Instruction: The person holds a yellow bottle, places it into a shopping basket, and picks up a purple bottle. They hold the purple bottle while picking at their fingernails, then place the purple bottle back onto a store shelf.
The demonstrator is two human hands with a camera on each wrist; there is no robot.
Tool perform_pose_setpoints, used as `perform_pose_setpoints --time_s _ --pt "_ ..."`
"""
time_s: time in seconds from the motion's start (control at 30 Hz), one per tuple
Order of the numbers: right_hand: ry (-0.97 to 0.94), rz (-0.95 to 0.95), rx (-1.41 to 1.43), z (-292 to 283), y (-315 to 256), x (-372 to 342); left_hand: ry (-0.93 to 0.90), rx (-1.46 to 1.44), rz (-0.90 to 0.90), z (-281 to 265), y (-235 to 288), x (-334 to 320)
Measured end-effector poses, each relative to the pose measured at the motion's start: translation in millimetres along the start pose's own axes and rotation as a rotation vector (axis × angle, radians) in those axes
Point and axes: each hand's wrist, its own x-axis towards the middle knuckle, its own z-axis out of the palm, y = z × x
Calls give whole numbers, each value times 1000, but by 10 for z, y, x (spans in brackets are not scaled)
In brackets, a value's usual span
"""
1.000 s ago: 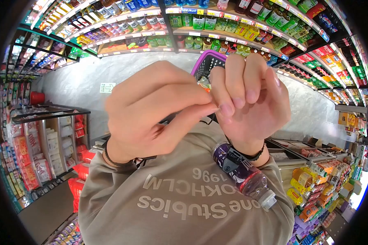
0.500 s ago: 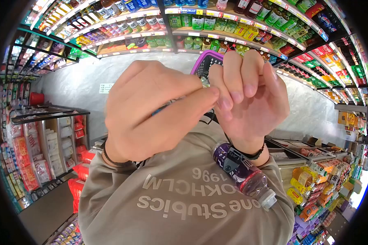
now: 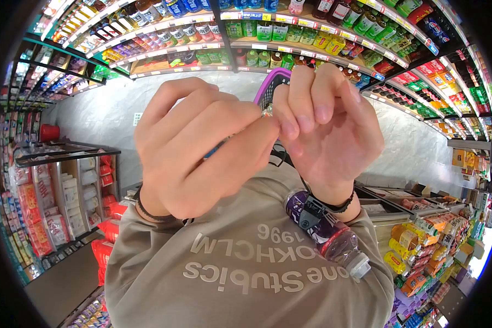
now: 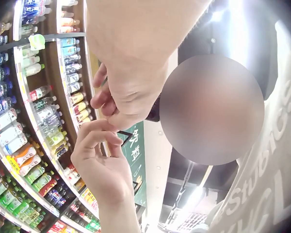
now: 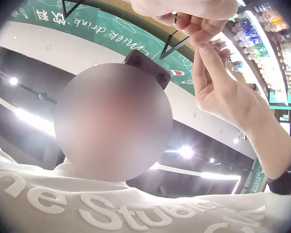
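Note:
Thumb and fingers of the left hand [image 3: 202,145] are bent inward, its back toward the head camera, and its fingertips meet those of the right hand [image 3: 333,131]. The right hand shows its palm, fingers curled over. No object can be made out at the contact. In the left wrist view the left hand [image 4: 131,92] is above the right hand [image 4: 104,170]; in the right wrist view the left hand [image 5: 228,90] touches the right hand [image 5: 194,14] from below. A purple-labelled bottle [image 3: 328,235] lies slanted against the shirt, below the right wrist.
Behind the hands stands a purple-rimmed basket [image 3: 265,93] on the pale floor [image 3: 104,109]. Drink shelves [image 3: 306,46] curve across the far side. Packaged goods in a rack [image 3: 65,191] are at the left, bottled and boxed goods [image 3: 415,246] at the right.
The right hand has shifted slightly left and up. The left hand's fingers have bent and spread a little differently, and its fingertips have moved with the right hand's. The bottle has not moved.

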Motion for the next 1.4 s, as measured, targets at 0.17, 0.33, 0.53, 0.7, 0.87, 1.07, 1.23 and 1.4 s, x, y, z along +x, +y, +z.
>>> perform_pose_setpoints --time_s 0.17,0.33,0.53,0.7,0.87,1.07,1.23,1.4 --pt "-24 38 8 -15 11 4 0 -5 -14 -1 7 6" --pt "-22 49 -1 -15 27 7 36 -3 2 12 -6 -18" --pt "-5 100 0 -8 -8 -14 62 -57 -29 -61 -71 4" --pt "-25 69 59 -22 16 -10 24 -232 -134 -68 -81 -3" --pt "-16 64 102 -8 22 -12 -60 -320 -133 -87 -87 -19" --pt "-36 76 109 -27 24 -13 -72 -355 -131 -66 -84 6" --pt "-78 100 106 -84 25 -5 -70 -380 -137 -41 -104 -19" --pt "-59 99 109 -89 40 -3 -79 -335 -123 -48 -111 -19"
